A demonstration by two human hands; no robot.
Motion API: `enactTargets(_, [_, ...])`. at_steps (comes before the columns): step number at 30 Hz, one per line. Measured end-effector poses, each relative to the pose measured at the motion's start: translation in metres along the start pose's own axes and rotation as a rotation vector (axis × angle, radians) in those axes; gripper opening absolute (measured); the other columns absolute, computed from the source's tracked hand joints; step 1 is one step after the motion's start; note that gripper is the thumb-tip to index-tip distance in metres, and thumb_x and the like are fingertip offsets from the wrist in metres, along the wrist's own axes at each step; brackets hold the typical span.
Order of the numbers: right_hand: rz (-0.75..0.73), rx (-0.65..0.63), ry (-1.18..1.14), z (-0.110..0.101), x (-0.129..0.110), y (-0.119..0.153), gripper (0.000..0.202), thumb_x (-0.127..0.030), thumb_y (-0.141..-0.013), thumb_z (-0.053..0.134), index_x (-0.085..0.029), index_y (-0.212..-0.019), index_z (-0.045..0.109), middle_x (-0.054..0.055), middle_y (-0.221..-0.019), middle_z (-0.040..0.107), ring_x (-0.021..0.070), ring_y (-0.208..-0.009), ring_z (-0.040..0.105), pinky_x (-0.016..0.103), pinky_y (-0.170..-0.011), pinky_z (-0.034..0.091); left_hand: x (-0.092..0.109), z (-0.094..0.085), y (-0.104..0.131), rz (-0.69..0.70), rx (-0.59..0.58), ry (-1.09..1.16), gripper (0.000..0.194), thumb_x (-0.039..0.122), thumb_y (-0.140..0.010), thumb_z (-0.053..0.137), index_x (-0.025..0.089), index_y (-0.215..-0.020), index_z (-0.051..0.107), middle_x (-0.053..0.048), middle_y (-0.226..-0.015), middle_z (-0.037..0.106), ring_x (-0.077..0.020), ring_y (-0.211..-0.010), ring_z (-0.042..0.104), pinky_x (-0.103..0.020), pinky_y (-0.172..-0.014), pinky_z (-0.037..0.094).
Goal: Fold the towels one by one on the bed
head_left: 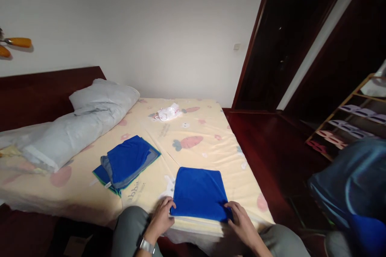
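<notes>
Here, blue cloth [199, 192], rumpled cloths [129, 156], grey bedding [81, 128]

Grey trousers [132, 229] and a silver left-wrist watch [147, 245] are worn.

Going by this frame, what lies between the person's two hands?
The head view shows a flat blue cloth there, on the patterned sheet, its near corners at the left hand and the right hand.

Light is dim and uneven. Ahead of the left hand [161, 217], the bag [169, 112] shows brightest; ahead and right of the right hand [240, 221], the door [289, 40] sinks near black. Lower, to that hand's right, fabric [346, 180] blurs and stretches.
</notes>
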State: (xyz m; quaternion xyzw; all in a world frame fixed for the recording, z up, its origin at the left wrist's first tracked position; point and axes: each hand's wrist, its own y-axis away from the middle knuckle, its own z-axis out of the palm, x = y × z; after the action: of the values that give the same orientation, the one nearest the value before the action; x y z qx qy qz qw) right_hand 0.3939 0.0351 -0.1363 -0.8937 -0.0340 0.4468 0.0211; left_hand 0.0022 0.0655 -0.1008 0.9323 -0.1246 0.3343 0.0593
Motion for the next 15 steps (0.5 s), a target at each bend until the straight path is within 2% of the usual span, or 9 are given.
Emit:
enactTargets(3, [-0.002, -0.08, 0.049, 0.004, -0.004, 0.001, 0.066, -0.019, -0.058, 0.054, -0.025, -0.122, 0.068, 0.008, -0.135, 0.066, 0.0264, -0.129, 0.059, 0.04, -0.115, 0.044, 0.005, 0.0, -0.003, -0.011, -0.015, -0.023, 0.063, 0.0, -0.06, 0.05, 0.026, -0.115, 0.065, -0.006, -0.126, 0.064, -0.0225, -0.122, 0.059, -0.032, -0.106, 0.044])
enactTargets(5, [0.024, -0.058, 0.052, 0.008, -0.002, -0.002, 0.064, -0.021, -0.059, 0.056, -0.024, -0.122, 0.068, 0.008, -0.134, 0.067, 0.0275, -0.127, 0.061, 0.042, -0.114, 0.046, 0.006, 0.0, -0.007, -0.012, -0.02, 0.008, 0.066, 0.0, -0.061, 0.05, 0.026, -0.121, 0.064, -0.007, -0.127, 0.064, -0.0219, -0.123, 0.059, -0.031, -0.108, 0.043])
enactTargets(9, [0.111, 0.023, -0.066, 0.013, 0.003, -0.01, 0.053, -0.039, -0.071, 0.06, -0.022, -0.122, 0.066, 0.01, -0.13, 0.071, 0.0291, -0.123, 0.064, 0.043, -0.112, 0.048, 0.001, 0.001, -0.013, -0.054, -0.05, 0.125, 0.059, 0.006, -0.069, 0.051, 0.025, -0.123, 0.064, -0.007, -0.13, 0.066, -0.0216, -0.123, 0.06, -0.031, -0.108, 0.044])
enactTargets(12, [0.219, 0.054, -0.185, 0.015, 0.004, -0.016, 0.053, -0.05, -0.075, 0.06, -0.023, -0.121, 0.063, 0.009, -0.123, 0.074, 0.0292, -0.114, 0.07, 0.041, -0.104, 0.054, -0.008, 0.006, -0.015, -0.111, -0.068, 0.201, 0.068, 0.008, -0.068, 0.052, 0.026, -0.133, 0.059, -0.006, -0.137, 0.065, -0.0205, -0.118, 0.063, -0.029, -0.101, 0.049])
enactTargets(15, [0.279, 0.097, -0.221, 0.016, 0.003, -0.021, 0.051, -0.06, -0.075, 0.058, -0.025, -0.111, 0.064, 0.008, -0.108, 0.079, 0.03, -0.102, 0.074, 0.041, -0.096, 0.057, -0.014, 0.013, -0.021, -0.119, 0.002, 0.248, 0.066, 0.009, -0.068, 0.054, 0.023, -0.132, 0.059, -0.009, -0.138, 0.065, -0.0218, -0.12, 0.063, -0.03, -0.102, 0.048])
